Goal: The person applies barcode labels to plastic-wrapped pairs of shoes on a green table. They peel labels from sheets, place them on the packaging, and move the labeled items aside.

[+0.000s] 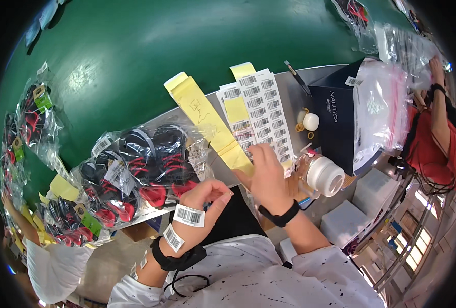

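Head view: the left hand (203, 197) has its fingertips close; I can't tell if they pinch anything. The right hand (267, 180), thumb spread, is over the sticker sheet (266, 110) at one o'clock. This looks like peeling; next needs a gentle lift.

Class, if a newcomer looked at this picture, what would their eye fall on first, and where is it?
Probably the barcode stickers stuck on the person's left hand and wrist, at lower centre. Next might come the clear-bagged black and red items to the left, and the white barcode sheets just beyond the right hand. The green tabletop fills much of the upper picture.
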### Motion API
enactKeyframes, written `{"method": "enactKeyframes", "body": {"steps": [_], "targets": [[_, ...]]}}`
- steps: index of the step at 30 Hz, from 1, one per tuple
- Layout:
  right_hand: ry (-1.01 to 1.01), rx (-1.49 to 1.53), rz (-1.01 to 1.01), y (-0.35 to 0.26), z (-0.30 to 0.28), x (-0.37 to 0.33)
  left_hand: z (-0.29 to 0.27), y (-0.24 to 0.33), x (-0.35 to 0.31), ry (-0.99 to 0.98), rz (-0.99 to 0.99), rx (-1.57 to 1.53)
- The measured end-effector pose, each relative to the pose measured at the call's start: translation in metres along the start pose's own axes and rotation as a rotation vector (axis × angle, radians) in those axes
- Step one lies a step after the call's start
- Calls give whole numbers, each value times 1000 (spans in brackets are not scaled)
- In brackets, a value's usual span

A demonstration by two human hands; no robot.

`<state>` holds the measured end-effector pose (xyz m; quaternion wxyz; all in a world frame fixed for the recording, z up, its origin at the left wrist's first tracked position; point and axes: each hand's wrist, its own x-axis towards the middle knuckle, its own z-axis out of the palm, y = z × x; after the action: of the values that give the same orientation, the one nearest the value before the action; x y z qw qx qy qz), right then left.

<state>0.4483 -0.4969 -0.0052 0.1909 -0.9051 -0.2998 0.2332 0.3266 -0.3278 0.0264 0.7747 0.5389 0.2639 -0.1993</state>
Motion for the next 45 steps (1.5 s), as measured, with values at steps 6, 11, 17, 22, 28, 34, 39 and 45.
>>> {"method": "enactKeyframes", "body": {"steps": [6, 11, 17, 22, 28, 34, 39, 45], "targets": [[-132, 106, 59, -8, 13, -6, 15, 7, 13, -8, 52, 119], [67, 110, -233, 26, 2, 30, 22, 9, 33, 56, 168, 320], [143, -202, -258, 63, -9, 55, 22, -3, 110, 318, 539, 686], [256, -60, -266, 78, -13, 53, 26, -6, 133, 295, 420, 1121], [218, 201, -316, 66, -6, 60, 24, -14, 133, 308, 345, 1260], [285, 174, -329, 68, 1, 67, 26, -13, 133, 321, 340, 1281], [319, 200, -363, 72, 9, 70, 26, -14, 134, 325, 347, 1278], [328, 249, -341, 73, 13, 69, 27, -12, 133, 300, 320, 1246]]}}
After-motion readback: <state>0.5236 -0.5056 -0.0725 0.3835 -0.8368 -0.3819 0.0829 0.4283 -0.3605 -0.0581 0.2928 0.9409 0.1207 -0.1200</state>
